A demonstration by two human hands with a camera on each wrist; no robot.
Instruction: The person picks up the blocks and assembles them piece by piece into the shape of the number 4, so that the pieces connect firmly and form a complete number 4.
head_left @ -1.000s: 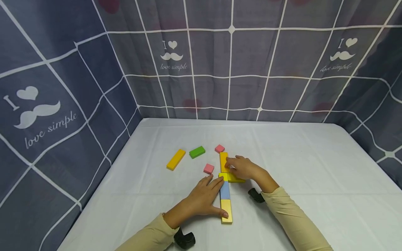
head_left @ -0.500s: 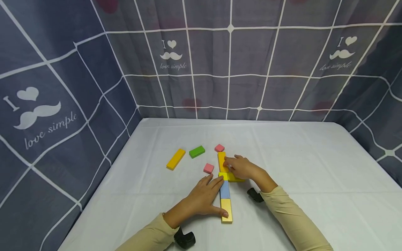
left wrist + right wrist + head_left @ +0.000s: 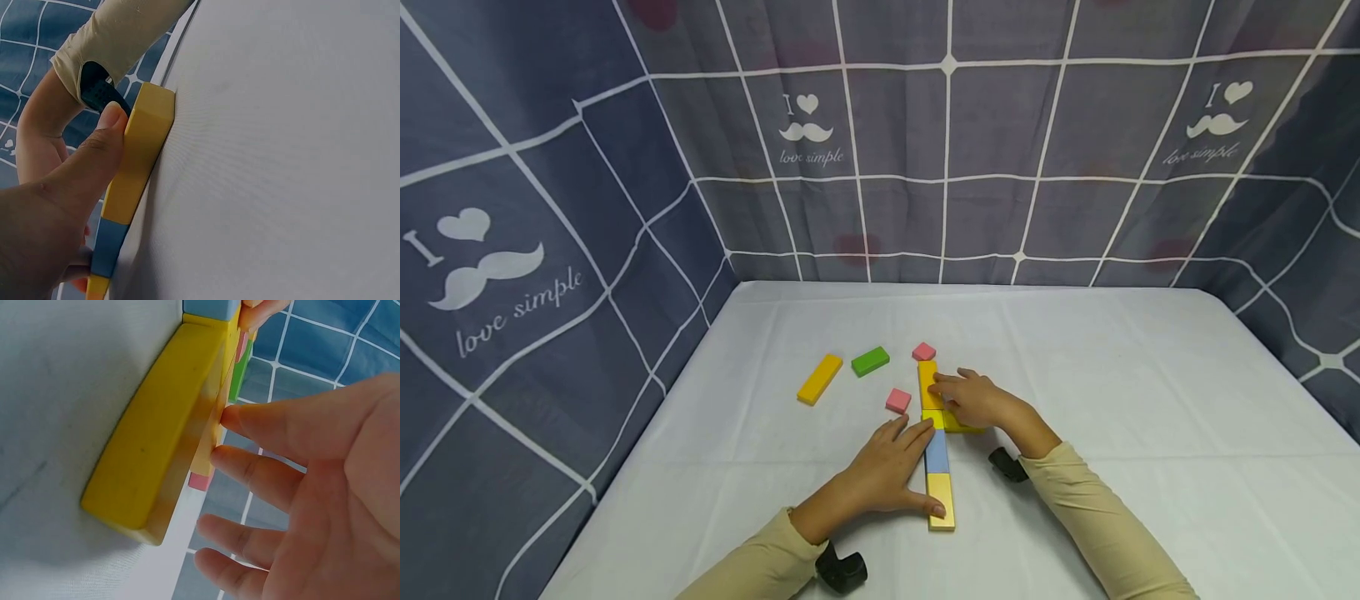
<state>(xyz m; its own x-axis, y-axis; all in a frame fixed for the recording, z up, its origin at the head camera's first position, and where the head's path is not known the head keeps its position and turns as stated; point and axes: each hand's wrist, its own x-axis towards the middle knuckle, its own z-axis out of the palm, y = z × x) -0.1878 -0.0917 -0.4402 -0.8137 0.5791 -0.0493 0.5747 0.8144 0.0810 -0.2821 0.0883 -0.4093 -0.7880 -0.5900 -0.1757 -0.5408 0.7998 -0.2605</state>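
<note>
A row of flat toy building blocks runs away from me on the white table. From the near end come a pale yellow block (image 3: 942, 488), a blue block (image 3: 937, 454), a small yellow block (image 3: 933, 417) and a longer orange-yellow block (image 3: 927, 375). Another yellow block (image 3: 147, 425) juts rightward from the small yellow one. My left hand (image 3: 880, 471) lies spread along the row's left side, its thumb on the pale yellow block and forefinger on the small yellow one. The thumb and forefinger of my right hand (image 3: 981, 402) touch the orange-yellow block, other fingers extended.
A loose orange-yellow block (image 3: 820, 380) and a green block (image 3: 870, 362) lie to the left. One pink block (image 3: 898, 401) sits beside the row, another pink block (image 3: 923, 352) at its far end. A grid-patterned curtain (image 3: 887, 142) borders the table (image 3: 1112, 358).
The orange-yellow block at the far end of the row has slid slightly left, and my right fingers have moved left with it. My left hand has stayed in place.
</note>
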